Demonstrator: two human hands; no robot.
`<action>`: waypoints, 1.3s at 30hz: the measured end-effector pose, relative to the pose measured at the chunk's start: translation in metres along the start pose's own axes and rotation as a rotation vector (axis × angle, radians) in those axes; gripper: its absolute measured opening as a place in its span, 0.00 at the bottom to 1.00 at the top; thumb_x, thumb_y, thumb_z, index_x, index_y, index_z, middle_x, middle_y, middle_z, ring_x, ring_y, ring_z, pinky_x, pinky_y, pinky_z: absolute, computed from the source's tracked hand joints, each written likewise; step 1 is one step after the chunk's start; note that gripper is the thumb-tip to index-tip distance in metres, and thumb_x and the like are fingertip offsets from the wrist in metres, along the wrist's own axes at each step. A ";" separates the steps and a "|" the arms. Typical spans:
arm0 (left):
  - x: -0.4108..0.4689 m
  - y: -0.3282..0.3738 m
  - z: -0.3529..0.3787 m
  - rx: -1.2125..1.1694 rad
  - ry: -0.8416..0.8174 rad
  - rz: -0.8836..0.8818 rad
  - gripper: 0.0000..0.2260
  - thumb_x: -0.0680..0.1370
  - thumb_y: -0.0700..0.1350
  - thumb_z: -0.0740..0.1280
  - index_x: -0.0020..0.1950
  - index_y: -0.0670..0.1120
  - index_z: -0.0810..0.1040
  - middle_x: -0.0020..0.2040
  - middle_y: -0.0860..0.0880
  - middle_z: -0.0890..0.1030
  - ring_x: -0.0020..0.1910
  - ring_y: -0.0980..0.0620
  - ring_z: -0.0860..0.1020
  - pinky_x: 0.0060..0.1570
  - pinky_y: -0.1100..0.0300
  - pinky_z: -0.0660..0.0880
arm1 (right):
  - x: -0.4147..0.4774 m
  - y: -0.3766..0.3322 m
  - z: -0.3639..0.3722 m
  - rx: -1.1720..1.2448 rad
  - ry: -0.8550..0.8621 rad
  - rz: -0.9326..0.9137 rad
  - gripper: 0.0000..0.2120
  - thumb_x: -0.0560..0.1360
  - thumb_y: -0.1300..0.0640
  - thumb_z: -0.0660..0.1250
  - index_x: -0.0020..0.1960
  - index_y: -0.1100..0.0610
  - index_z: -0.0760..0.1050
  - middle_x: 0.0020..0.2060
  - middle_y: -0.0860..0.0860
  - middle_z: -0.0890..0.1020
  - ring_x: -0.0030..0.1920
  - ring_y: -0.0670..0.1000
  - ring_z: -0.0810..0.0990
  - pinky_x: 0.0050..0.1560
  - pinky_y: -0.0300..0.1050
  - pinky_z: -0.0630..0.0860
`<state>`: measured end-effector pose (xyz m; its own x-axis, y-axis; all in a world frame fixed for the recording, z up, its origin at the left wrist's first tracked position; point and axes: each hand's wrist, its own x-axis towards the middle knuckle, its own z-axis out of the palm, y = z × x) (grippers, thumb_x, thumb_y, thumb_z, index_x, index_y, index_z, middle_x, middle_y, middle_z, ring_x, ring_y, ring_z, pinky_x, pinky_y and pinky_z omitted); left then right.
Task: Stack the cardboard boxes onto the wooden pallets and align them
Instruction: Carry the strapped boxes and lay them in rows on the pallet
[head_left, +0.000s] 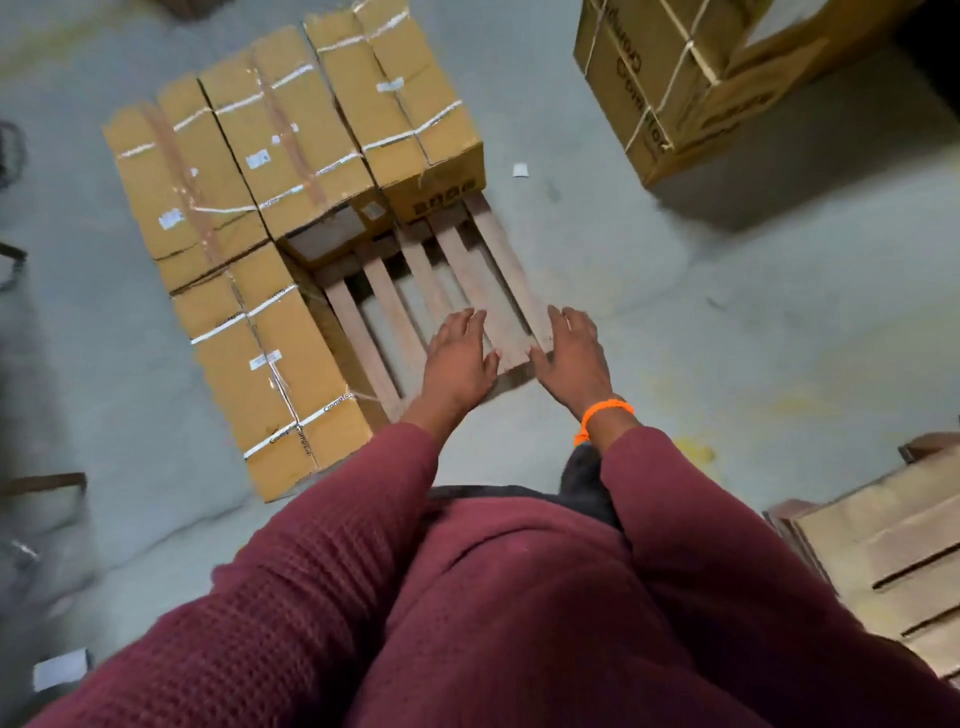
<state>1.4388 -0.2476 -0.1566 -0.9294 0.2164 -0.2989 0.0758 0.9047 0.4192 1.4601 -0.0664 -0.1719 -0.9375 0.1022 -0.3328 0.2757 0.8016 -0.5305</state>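
**Concrete floor, one pallet corner waiting for a box**

Grey concrete floor is carrying a wooden pallet, and four cardboard boxes are covering its far edge and left side. Above the bare slats at the near right corner, the left hand and right hand are hovering apart, fingers straight, holding nothing. No box is lying between them. Another strapped box is standing well apart, beyond the far right corner. I am judging it should be gripped at both ends, lowered flat, then pushed against its neighbours.
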 end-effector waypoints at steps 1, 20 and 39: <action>0.017 0.028 0.005 0.007 -0.013 0.022 0.29 0.80 0.51 0.65 0.79 0.43 0.63 0.77 0.41 0.66 0.77 0.41 0.62 0.75 0.46 0.61 | 0.012 0.020 -0.023 0.014 0.017 0.006 0.32 0.80 0.49 0.67 0.79 0.60 0.62 0.76 0.61 0.65 0.79 0.62 0.58 0.75 0.58 0.64; 0.347 0.348 -0.016 -0.055 -0.014 0.272 0.28 0.80 0.50 0.66 0.78 0.43 0.65 0.76 0.42 0.67 0.76 0.41 0.63 0.76 0.48 0.60 | 0.246 0.183 -0.303 0.355 0.240 0.164 0.26 0.79 0.55 0.70 0.75 0.61 0.70 0.70 0.59 0.73 0.72 0.59 0.68 0.72 0.48 0.64; 0.696 0.527 -0.119 -0.586 0.118 -0.078 0.26 0.82 0.60 0.62 0.73 0.44 0.72 0.69 0.46 0.77 0.66 0.47 0.76 0.65 0.49 0.75 | 0.608 0.239 -0.603 0.463 0.614 0.167 0.27 0.78 0.51 0.71 0.73 0.59 0.71 0.69 0.58 0.73 0.67 0.58 0.75 0.68 0.51 0.72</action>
<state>0.7889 0.3362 -0.0418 -0.9605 0.0848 -0.2649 -0.1749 0.5562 0.8124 0.8279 0.5424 -0.0302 -0.7880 0.6154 -0.0177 0.3575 0.4340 -0.8270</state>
